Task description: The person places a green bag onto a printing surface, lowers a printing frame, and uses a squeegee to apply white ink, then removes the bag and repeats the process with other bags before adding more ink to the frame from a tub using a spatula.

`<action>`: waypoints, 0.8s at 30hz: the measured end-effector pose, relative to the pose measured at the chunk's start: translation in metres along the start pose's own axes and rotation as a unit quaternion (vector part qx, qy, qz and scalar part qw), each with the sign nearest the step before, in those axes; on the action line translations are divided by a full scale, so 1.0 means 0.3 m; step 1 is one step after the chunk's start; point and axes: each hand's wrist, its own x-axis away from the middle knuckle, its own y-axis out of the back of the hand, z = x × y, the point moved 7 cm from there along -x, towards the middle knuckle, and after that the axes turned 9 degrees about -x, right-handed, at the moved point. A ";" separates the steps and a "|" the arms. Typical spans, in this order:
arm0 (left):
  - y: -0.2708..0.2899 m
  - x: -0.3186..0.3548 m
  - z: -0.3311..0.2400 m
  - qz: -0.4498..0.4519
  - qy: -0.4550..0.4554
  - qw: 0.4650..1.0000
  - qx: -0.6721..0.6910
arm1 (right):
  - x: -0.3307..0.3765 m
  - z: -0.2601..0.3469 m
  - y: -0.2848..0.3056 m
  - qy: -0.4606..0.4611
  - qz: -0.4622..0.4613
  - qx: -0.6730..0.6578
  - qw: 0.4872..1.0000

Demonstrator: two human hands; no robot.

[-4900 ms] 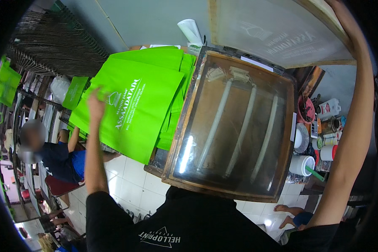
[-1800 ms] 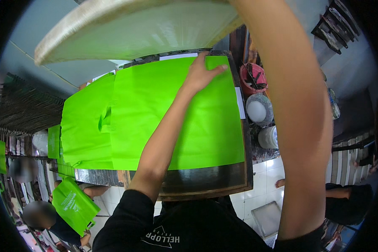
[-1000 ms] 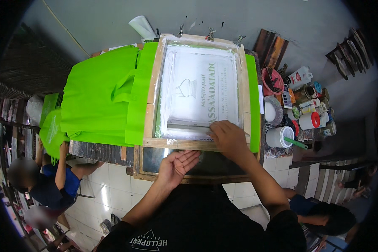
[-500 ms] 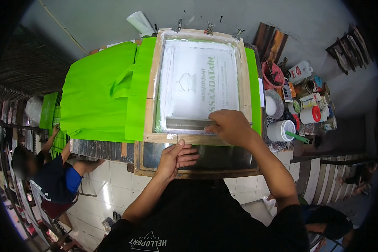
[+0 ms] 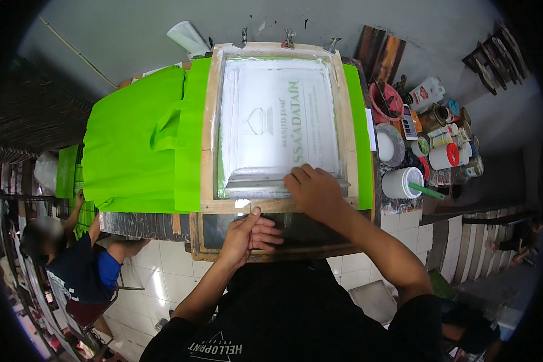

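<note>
A wooden-framed printing screen [image 5: 212, 130] lies flat before me, its pale mesh [image 5: 247, 84] bearing a printing design. Across the near end of the mesh lies a grey squeegee [image 5: 253, 183]. My right hand [image 5: 317, 190] is closed over the right part of this bar, its fingertips hidden behind the hand. At the frame's near edge, my left hand [image 5: 248, 235] has its thumb against the wood and its other fingers extended, holding nothing. Bright green fabric bags [image 5: 133, 133] are piled left of the screen, and green fabric shows under its right side.
Metal clamps [image 5: 289, 38] stand at the screen's far edge. To the right are a white tub [image 5: 398, 183] with a green-handled tool [image 5: 427, 191], a pink basin [image 5: 387, 101], a phone [image 5: 409, 122] and several paint containers. Another person [image 5: 81, 265] sits at far left.
The view has shifted slightly. My right hand has turned a little over the squeegee, which remains near the mesh's near end. My left hand keeps its place at the frame edge.
</note>
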 end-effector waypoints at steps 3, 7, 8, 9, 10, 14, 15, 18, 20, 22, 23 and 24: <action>-0.001 0.020 -0.007 0.016 0.025 0.999 -0.019 | -0.070 -0.092 -0.013 -0.003 0.006 -0.014 1.000; -0.012 0.070 -0.007 0.047 0.050 0.997 -0.034 | -0.186 -0.244 -0.024 0.005 -0.006 -0.022 1.000; -0.007 0.078 -0.011 0.048 0.045 0.997 -0.039 | -0.222 -0.283 -0.028 0.000 0.000 -0.019 1.000; -0.003 0.090 -0.012 0.048 0.041 0.997 -0.043 | -0.255 -0.315 -0.034 -0.005 0.009 -0.018 1.000; 0.002 0.102 -0.012 0.047 0.039 0.997 -0.046 | -0.288 -0.346 -0.042 -0.011 0.017 -0.018 1.000; 0.028 0.129 -0.039 0.031 0.043 0.997 -0.050 | -0.433 -0.520 -0.063 -0.033 0.050 -0.017 0.998; 0.033 0.138 -0.049 0.031 0.040 0.997 -0.053 | -0.465 -0.564 -0.066 -0.041 0.053 -0.018 0.998; 0.041 0.153 -0.098 0.034 0.026 0.997 -0.061 | -0.562 -0.697 -0.058 -0.080 0.080 -0.013 0.993; 0.043 0.157 -0.146 0.033 0.017 0.997 -0.062 | -0.631 -0.783 -0.048 -0.124 0.125 -0.007 0.984; 0.066 0.159 -0.195 0.035 -0.013 0.996 -0.086 | -0.689 -0.828 -0.029 -0.155 0.128 -0.076 0.977; 0.078 0.158 -0.223 0.038 -0.028 0.994 -0.100 | -0.702 -0.847 -0.022 -0.169 0.135 -0.093 0.972; 0.097 0.150 -0.271 0.021 -0.052 0.991 -0.124 | -0.723 -0.857 -0.015 -0.180 0.142 -0.110 0.967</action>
